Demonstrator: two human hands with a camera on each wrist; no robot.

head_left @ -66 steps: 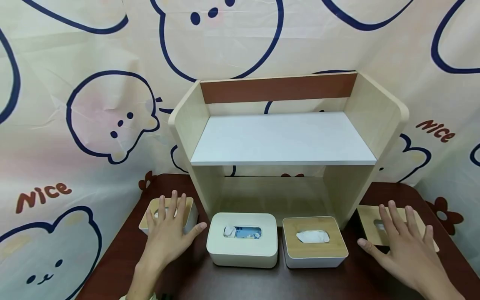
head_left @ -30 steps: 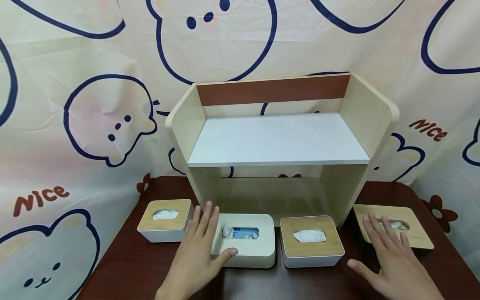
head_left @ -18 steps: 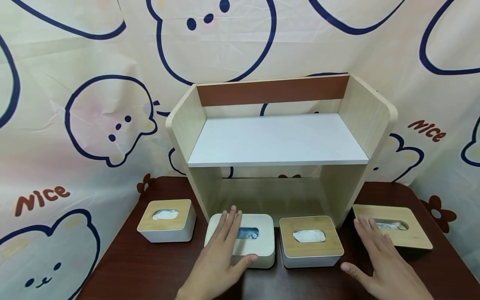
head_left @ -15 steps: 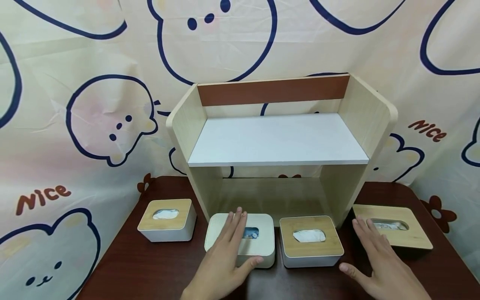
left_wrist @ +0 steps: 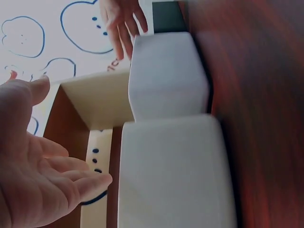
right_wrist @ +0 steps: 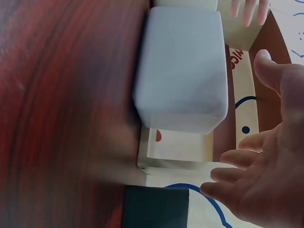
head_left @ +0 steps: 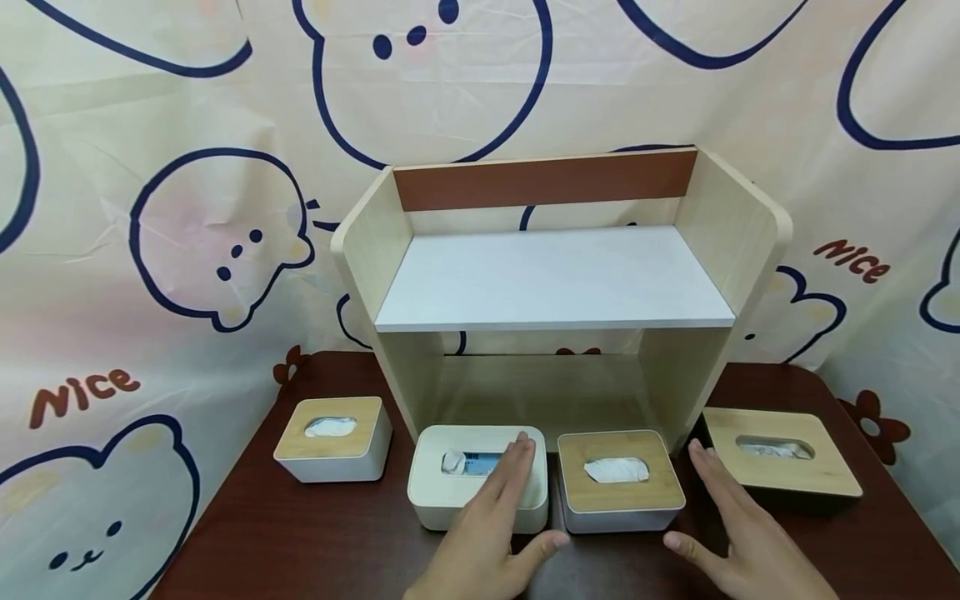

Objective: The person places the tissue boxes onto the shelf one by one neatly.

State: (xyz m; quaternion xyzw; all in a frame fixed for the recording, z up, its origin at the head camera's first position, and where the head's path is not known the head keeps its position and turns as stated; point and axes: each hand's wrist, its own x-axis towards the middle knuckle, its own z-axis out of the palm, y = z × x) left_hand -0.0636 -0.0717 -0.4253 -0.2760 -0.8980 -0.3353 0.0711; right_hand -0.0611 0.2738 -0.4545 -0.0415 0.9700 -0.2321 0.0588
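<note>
Now, before the shelf (head_left: pixel 555 279), the white box (head_left: pixel 444 492) and, beside it, a grey box (head_left: pixel 622 495) stay put; fingers outstretched, holding nothing, the left hand (head_left: pixel 491 533) has drifted right and the right hand (head_left: pixel 750 537) inward, so the grey box lies untouched between them.

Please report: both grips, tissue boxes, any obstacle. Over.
Left grip empty, by all-white box. Right grip empty, near black-sided box. Four tissue boxes on table. Shelf stands behind middle two.
</note>
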